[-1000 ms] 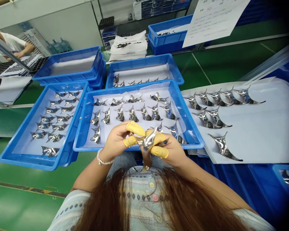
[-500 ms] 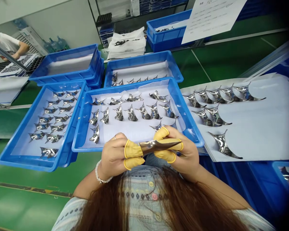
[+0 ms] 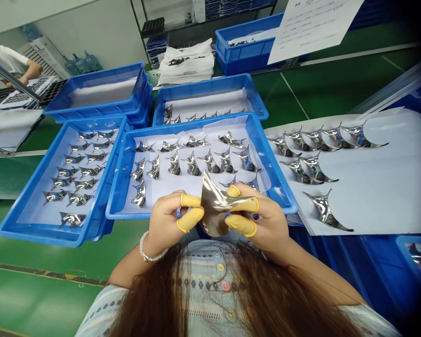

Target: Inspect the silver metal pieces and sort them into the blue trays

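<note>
A shiny curved metal part (image 3: 215, 203) with pointed corners is held up between both hands, in front of my chest. My left hand (image 3: 171, 217) pinches its left edge with thumb and finger in yellow finger cots. My right hand (image 3: 261, 217), also in yellow cots, grips its right side; a small dark blue object shows by its fingers but is too small to name. Just beyond the hands lies a blue tray (image 3: 114, 196) lined with white paper, where several similar metal parts (image 3: 192, 163) stand in rows.
To the left, another blue tray (image 3: 17, 220) holds more parts in two columns. White paper (image 3: 389, 187) on the right carries several parts. Stacked blue trays (image 3: 91, 114) stand behind. A printed sheet (image 3: 312, 30) hangs at upper right. A person's arm (image 3: 31, 70) shows at far left.
The metal part has been turned from edge-on to show its broad face, one point now upward. Both hands still hold it, with the left fingers shifted along its edge.
</note>
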The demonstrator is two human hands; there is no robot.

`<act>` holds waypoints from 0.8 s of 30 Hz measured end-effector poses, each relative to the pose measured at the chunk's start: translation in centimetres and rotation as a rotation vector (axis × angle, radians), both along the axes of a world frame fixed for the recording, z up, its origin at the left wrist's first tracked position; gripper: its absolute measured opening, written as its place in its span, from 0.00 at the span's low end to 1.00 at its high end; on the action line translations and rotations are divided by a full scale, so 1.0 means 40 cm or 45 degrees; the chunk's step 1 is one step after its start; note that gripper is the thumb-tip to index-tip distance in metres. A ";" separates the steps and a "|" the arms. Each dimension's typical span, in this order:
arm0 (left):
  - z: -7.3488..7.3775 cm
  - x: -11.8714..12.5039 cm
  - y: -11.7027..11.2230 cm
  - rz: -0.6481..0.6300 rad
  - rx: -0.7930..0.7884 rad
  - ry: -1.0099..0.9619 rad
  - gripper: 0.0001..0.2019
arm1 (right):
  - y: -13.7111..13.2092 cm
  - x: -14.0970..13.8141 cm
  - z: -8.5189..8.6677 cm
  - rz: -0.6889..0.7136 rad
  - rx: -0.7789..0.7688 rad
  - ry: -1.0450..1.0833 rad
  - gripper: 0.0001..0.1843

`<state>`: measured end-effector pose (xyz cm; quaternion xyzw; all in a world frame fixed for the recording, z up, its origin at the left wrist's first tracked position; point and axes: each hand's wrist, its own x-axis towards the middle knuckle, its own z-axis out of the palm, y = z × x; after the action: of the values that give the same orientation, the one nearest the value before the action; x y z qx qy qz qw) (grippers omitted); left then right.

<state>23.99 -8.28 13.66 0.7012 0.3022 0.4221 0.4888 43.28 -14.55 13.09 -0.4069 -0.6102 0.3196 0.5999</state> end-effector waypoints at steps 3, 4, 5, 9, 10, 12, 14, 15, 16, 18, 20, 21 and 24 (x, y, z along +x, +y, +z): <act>-0.013 0.018 0.013 -0.063 -0.522 -0.204 0.18 | 0.003 -0.002 -0.006 0.065 -0.126 0.060 0.17; -0.016 0.025 0.018 -0.101 -0.629 -0.267 0.19 | 0.004 -0.004 -0.007 0.097 -0.166 0.101 0.17; -0.017 0.030 0.023 -0.128 -0.706 -0.311 0.19 | 0.004 -0.006 -0.008 0.130 -0.206 0.150 0.18; -0.015 0.046 0.030 -0.156 -0.859 -0.335 0.21 | 0.000 -0.015 -0.009 0.242 -0.361 0.339 0.19; -0.014 0.048 0.030 -0.167 -0.878 -0.331 0.21 | -0.001 -0.017 -0.010 0.262 -0.393 0.382 0.19; -0.014 0.049 0.028 -0.183 -0.897 -0.328 0.21 | -0.002 -0.021 -0.013 0.298 -0.448 0.472 0.20; -0.015 0.050 0.027 -0.189 -0.906 -0.323 0.21 | -0.004 -0.025 -0.017 0.328 -0.495 0.550 0.22; -0.015 0.050 0.027 -0.187 -0.907 -0.324 0.21 | -0.004 -0.026 -0.019 0.340 -0.516 0.581 0.22; -0.015 0.051 0.027 -0.182 -0.904 -0.329 0.20 | -0.004 -0.028 -0.021 0.353 -0.540 0.599 0.23; -0.015 0.050 0.027 -0.165 -0.891 -0.350 0.21 | -0.004 -0.029 -0.024 0.375 -0.579 0.610 0.22; -0.015 0.047 0.026 -0.158 -0.867 -0.364 0.21 | -0.002 -0.030 -0.027 0.373 -0.599 0.618 0.20; -0.014 0.045 0.025 -0.163 -0.852 -0.364 0.21 | -0.001 -0.030 -0.029 0.373 -0.604 0.642 0.19; -0.014 0.034 0.017 -0.175 -0.782 -0.329 0.23 | 0.005 -0.027 -0.034 0.434 -0.602 0.809 0.21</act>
<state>25.36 -7.59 13.11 0.4807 0.3028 0.3629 0.7386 42.22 -14.36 11.72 -0.3078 -0.3635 0.6548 0.5868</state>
